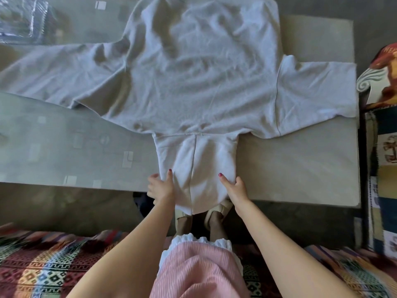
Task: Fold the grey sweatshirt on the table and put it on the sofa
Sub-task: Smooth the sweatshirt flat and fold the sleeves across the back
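At the near edge of the table (300, 168), I have the grey sweatshirt (199, 72) spread flat, sleeves out, its hood (195, 166) hanging over toward me. My left hand (161, 187) and right hand (235, 189) have fingers clamped on the hood's two sides. I should lift both evenly, fold the hood forward onto the back, and press out slack.

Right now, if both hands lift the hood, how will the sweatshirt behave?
Likely floppy: the sweatshirt lies wrinkled and flat, and the hood already droops over the table edge. The spread sleeves would probably drag and dangle. The left hand and right hand pinch it easily, so it seems light.
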